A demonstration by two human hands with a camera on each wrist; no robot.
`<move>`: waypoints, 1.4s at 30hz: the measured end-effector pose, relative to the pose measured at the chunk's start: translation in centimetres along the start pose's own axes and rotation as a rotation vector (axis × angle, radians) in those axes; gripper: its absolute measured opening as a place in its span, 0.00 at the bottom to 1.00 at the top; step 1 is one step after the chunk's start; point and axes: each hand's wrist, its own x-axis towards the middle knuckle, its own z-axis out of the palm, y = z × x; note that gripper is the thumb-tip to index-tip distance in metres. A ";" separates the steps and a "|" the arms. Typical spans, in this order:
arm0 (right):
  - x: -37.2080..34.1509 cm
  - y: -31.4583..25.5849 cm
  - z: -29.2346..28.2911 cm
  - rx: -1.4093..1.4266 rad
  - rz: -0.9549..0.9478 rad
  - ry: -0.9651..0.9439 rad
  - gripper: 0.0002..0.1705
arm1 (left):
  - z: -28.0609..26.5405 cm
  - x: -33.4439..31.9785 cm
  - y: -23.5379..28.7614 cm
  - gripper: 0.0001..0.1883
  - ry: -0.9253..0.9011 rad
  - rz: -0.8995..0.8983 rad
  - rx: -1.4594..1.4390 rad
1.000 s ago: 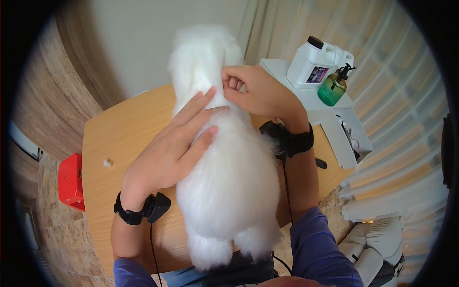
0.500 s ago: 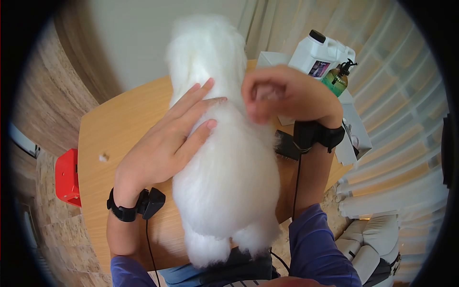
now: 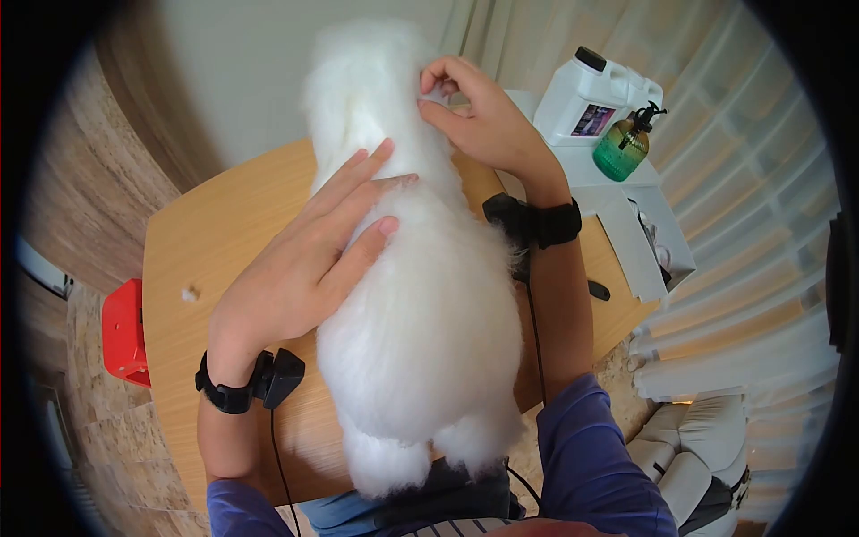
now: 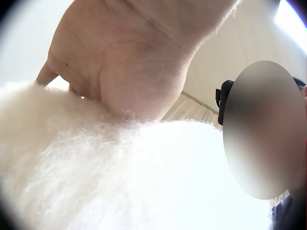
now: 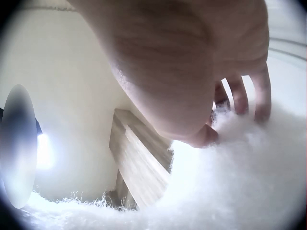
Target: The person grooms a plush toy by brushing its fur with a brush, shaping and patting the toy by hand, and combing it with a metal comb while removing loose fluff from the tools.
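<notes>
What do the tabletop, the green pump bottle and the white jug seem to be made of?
Tabletop: wood or wood-look laminate, satin, with a pale grain.
Pump bottle: glass or clear plastic, glossy, its green-to-amber body see-through.
White jug: probably plastic, smooth, with an opaque body and moulded-in handle.

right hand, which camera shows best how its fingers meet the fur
The right wrist view: close up, the right hand has its fingertips and thumb at the white fur. The head view shows it from above, fingers bent; the left wrist view doesn't show it.
</notes>
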 end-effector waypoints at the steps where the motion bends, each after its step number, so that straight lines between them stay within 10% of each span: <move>1: -0.2 0.0 -0.4 -0.001 0.003 0.000 0.09 | 0.1 0.0 -0.3 0.23 0.028 0.027 0.001; 3: -0.5 -0.3 -1.4 0.135 0.312 -0.349 0.06 | 0.3 0.0 -0.5 0.22 0.052 0.055 -0.002; 15: -1.8 -4.1 -4.8 0.228 0.468 -0.881 0.12 | 0.6 0.2 -0.8 0.22 0.032 0.039 -0.013; 22: -2.1 -4.8 -6.3 0.615 0.263 -0.603 0.11 | 0.1 0.1 -0.1 0.27 -0.025 0.002 0.014; 24: -1.4 -3.5 -5.1 0.609 0.132 -0.172 0.15 | 0.2 0.1 -0.3 0.28 -0.021 0.009 0.025; 30: 0.1 -3.5 -0.7 0.341 0.128 0.249 0.24 | 0.6 0.1 -0.9 0.22 0.042 0.040 -0.035; 42: -1.5 -4.4 0.0 -0.264 0.407 -0.403 0.35 | 0.6 -0.1 -0.9 0.22 0.065 0.040 -0.046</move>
